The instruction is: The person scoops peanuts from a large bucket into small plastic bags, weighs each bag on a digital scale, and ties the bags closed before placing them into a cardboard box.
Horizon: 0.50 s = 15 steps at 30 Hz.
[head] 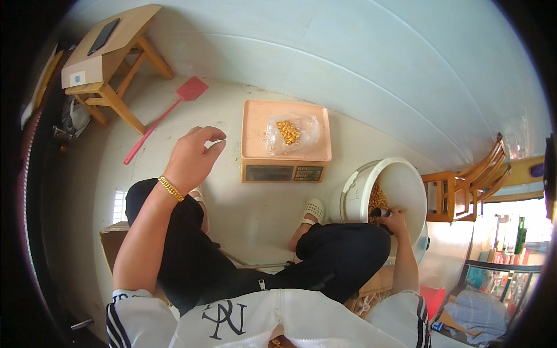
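Observation:
My left hand is raised over the floor, its thumb and fingers curved and apart with nothing between them. Inside a tilted white plastic bucket, my right hand grips a dark object, perhaps a scoop, against yellow corn kernels. Much of that dark object is hidden. A digital scale with a pinkish tray stands on the floor ahead of me. On its tray lies a clear plastic bag with a small heap of golden kernels in it.
A red fly swatter lies on the floor at the left, near a wooden stool topped with cardboard and a black phone. Beyond the bucket stands a wooden chair. A pale wall runs behind the scale.

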### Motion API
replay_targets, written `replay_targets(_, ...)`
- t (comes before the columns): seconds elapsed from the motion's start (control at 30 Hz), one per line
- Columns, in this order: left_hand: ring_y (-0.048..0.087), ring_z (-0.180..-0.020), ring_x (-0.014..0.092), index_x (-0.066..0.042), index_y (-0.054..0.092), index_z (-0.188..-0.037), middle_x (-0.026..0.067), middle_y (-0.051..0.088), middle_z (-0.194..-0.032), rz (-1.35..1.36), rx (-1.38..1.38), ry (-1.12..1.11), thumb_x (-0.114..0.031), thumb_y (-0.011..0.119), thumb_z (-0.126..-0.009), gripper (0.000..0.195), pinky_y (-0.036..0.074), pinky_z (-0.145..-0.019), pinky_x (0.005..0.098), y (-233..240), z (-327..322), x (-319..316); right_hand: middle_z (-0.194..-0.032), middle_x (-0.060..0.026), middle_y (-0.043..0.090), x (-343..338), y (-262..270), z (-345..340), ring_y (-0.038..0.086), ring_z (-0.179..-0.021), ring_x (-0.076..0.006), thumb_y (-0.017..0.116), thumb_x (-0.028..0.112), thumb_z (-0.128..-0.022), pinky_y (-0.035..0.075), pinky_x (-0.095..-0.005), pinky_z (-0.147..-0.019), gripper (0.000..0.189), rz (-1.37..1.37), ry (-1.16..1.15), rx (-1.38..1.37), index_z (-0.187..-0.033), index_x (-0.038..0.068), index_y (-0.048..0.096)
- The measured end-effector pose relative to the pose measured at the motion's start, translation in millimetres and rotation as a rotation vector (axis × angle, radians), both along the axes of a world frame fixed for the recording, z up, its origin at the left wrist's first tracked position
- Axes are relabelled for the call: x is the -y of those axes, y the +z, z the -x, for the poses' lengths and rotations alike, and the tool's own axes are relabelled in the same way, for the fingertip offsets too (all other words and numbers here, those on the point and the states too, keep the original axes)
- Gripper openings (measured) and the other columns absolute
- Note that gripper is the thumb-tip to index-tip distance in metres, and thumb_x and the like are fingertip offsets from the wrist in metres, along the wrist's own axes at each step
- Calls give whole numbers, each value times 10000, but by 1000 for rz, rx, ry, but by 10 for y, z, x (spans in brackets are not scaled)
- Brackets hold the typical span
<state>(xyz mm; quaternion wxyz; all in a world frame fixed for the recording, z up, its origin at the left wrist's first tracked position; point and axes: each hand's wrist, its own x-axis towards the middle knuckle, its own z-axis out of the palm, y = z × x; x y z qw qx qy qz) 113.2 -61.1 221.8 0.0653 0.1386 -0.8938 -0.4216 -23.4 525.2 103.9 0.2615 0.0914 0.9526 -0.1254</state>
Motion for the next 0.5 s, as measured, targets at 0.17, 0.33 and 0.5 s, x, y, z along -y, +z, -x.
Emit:
replay_targets(0.17,572,-660,141,-15,613,-1032,85,622,-935,62,66,10,-129,586,-874,196,473,-647,273,-26,50,47,-1234,-244,482,541,-553,92,480,-1131,-402,707,461,-648,415,-448,-944,744,-429,37,-32,-1234,41,522)
replay_targets(0.33,589,-660,148,-16,616,-1025,81,641,-901,44,61,-34,-144,581,-878,198,478,-643,278,-92,239,-40,-1254,-243,489,279,-1493,388,456,-1171,-423,635,470,-723,381,-478,-976,760,-457,149,56,-1312,30,444)
replay_targets(0.5,601,-682,162,-14,621,-1022,87,648,-910,80,107,-12,-151,581,-880,201,486,-657,290,-81,107,22,-1307,-247,470,579,-942,282,499,-1159,-368,688,320,-724,434,-450,-907,743,243,8,129,-1338,6,409)
